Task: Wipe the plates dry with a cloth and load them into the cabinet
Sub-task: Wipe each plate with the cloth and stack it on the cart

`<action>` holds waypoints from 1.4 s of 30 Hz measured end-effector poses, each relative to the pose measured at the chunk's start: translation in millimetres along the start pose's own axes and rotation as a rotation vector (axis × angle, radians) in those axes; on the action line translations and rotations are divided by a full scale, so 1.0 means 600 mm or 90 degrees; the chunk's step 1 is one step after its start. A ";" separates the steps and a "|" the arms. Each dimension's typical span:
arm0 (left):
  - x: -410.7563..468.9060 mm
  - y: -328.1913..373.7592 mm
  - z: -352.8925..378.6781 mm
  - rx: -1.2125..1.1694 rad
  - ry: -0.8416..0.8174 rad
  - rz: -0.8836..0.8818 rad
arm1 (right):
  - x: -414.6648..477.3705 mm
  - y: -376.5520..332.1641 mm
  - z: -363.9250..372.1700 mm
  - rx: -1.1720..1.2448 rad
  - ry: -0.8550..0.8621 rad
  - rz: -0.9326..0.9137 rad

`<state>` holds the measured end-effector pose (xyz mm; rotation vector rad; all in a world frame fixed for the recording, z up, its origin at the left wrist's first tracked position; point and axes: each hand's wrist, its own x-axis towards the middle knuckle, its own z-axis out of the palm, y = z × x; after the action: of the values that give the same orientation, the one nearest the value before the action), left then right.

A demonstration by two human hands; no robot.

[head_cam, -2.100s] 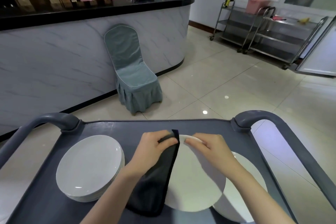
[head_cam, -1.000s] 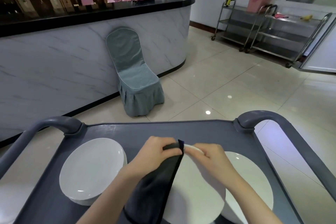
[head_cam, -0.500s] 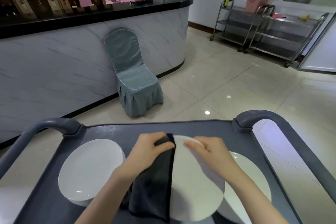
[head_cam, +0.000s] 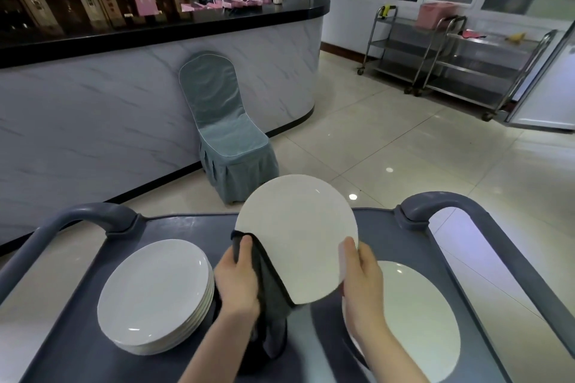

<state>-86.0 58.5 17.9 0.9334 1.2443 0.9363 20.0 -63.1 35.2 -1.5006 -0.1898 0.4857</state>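
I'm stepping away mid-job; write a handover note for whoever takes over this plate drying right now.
Left grip pinches the dark grey cloth against the lower left edge of the raised round white plate.
Right grip holds that plate's lower right rim.
A stack of white plates sits left on the grey plastic cart; a flat white plate lies right.
Done: cannot tell which plates are dry.
To do: finish wiping, load all into the cabinet, which is not in view.
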 end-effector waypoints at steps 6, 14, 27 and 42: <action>0.040 0.052 -0.035 0.328 -0.215 0.314 | 0.072 -0.078 -0.053 -0.341 -0.265 -0.168; 0.019 0.073 -0.016 0.399 -0.428 0.384 | 0.057 -0.077 -0.018 -0.464 -0.359 -0.294; 0.034 0.046 -0.046 0.261 -0.148 0.210 | 0.029 -0.026 -0.037 -0.104 -0.137 -0.062; 0.042 0.039 -0.028 0.284 -0.251 0.160 | 0.055 -0.057 -0.021 -0.188 -0.144 -0.093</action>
<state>-102.2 91.2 30.1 1.5734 1.0222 0.6267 61.0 -60.5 62.0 -1.7019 -0.5652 0.5252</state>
